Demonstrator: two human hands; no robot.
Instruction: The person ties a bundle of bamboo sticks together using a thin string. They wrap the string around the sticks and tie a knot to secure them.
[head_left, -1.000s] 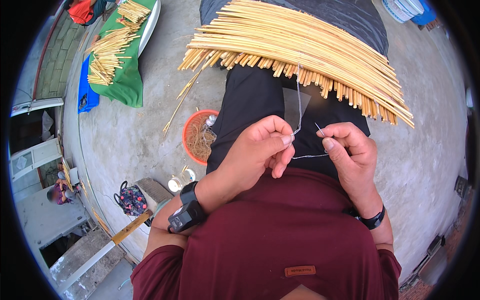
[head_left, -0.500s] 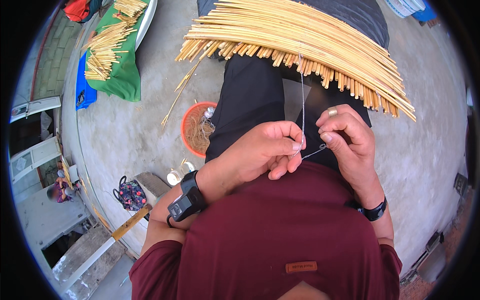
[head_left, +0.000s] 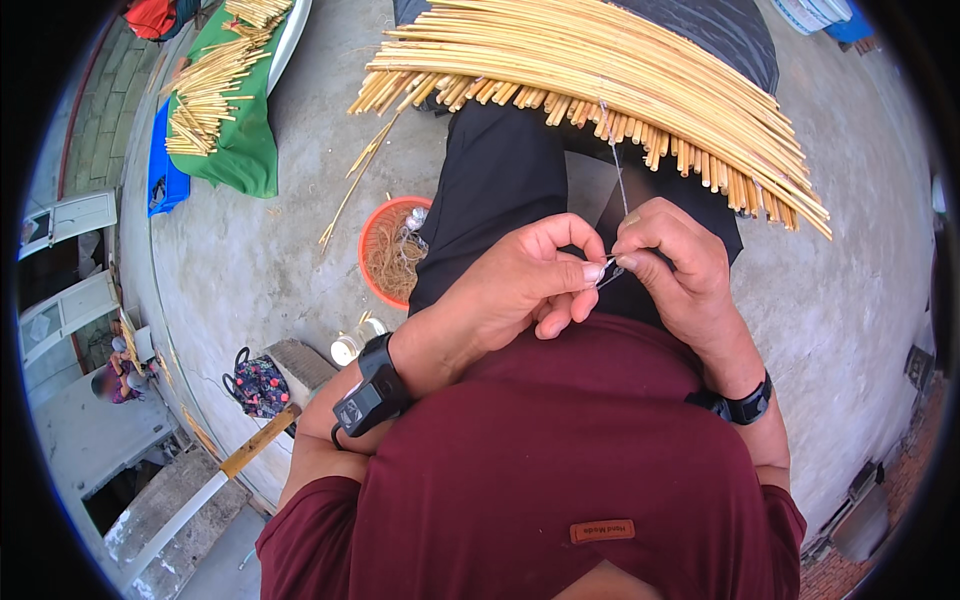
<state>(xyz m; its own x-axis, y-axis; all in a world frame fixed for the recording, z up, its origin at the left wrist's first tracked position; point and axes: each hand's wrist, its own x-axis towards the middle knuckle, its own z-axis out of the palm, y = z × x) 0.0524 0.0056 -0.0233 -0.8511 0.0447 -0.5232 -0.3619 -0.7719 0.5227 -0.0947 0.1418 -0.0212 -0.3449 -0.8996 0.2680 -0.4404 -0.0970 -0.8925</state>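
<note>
A long layer of straw-coloured reeds (head_left: 560, 60) lies across the top of my dark trouser legs, with a twisted pale thread (head_left: 619, 180) running down from it to my fingers. My left hand (head_left: 530, 285) pinches the thread between thumb and forefinger, its lower fingers curled. My right hand (head_left: 670, 275) is close against it, thumb and forefinger pinched on a thin needle (head_left: 610, 258) where the thread loops; the needle is small and partly covered by my fingertips.
An orange basket of fibre (head_left: 390, 260) stands beside my left leg, near a jar (head_left: 350, 340). Reed bundles (head_left: 205, 100) lie on green cloth at upper left. A floral bag (head_left: 258, 390) rests by a concrete block. People are at the far left edge; buckets (head_left: 805, 14) stand at upper right.
My right hand has moved left and slightly up to meet my left hand at the thread. The gap between my hands has closed, and the thread loop between them is smaller.
</note>
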